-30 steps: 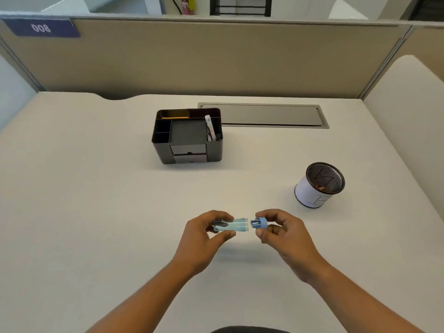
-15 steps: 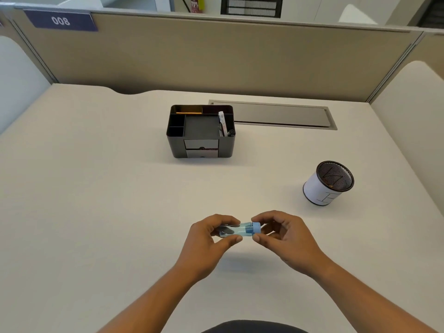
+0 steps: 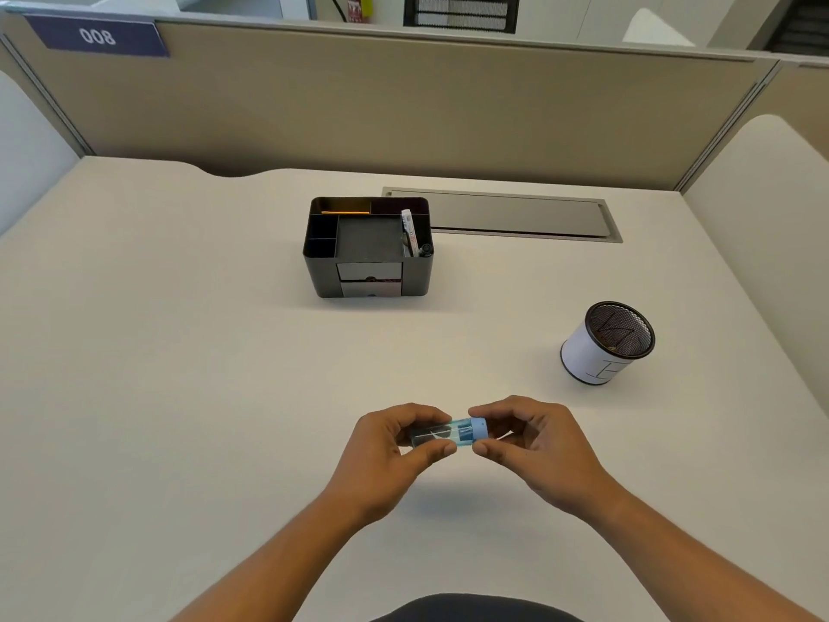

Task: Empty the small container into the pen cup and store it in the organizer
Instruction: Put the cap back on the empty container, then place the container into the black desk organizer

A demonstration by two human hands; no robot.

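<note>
A small clear blue container (image 3: pixel 442 434) lies sideways in the air above the near middle of the desk. My left hand (image 3: pixel 394 451) grips its body. My right hand (image 3: pixel 534 442) pinches the light blue cap (image 3: pixel 479 428), which sits on the container's right end. Something dark shows inside the tube. The pen cup (image 3: pixel 605 343), white with a black mesh rim, stands to the right, well apart from my hands. The black organizer (image 3: pixel 368 246) with compartments and small drawers stands farther back at the centre.
A grey cable hatch (image 3: pixel 502 213) is set into the desk behind the organizer. Beige partition walls (image 3: pixel 403 105) close the desk at the back and right. A marker and a white item stand in the organizer's right compartment.
The cap was apart from the container a second ago; my right hand has brought it onto the container's end. The view has shifted slightly.
</note>
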